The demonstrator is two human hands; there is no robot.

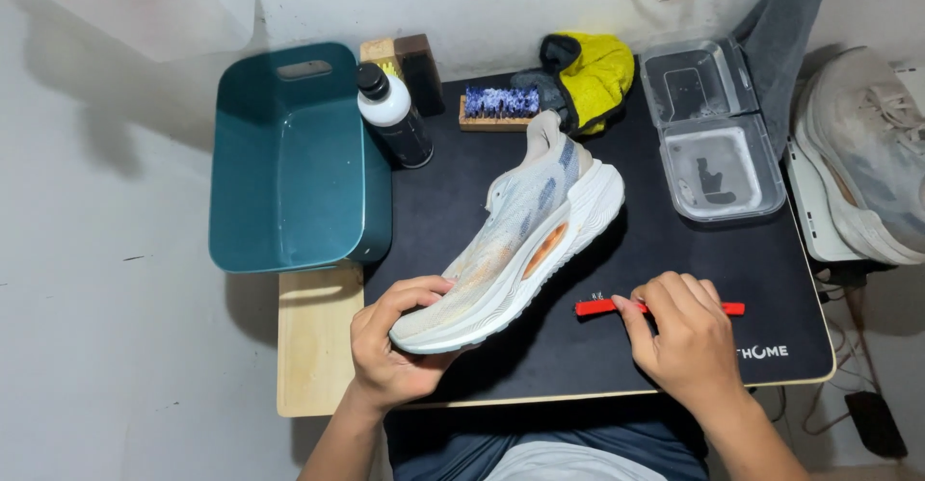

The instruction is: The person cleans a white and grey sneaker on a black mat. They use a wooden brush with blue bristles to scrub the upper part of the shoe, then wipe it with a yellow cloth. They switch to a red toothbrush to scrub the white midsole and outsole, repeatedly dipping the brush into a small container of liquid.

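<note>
A white running shoe (528, 230) with orange and blue patches lies on its side on a black mat (665, 269), toe towards me. My left hand (395, 346) grips the toe end of the shoe. My right hand (684, 336) rests on the mat with its fingers closed over a thin red-handled tool (597, 306), which lies flat and sticks out on both sides of the hand.
A teal plastic tub (289, 163) stands at the left on a wooden table (313, 346). Behind the shoe are a black-and-white bottle (395, 115), a blue-bristled brush (499, 105), a yellow cloth (593, 76) and an open clear plastic case (718, 144). A second shoe (867, 153) lies at the right.
</note>
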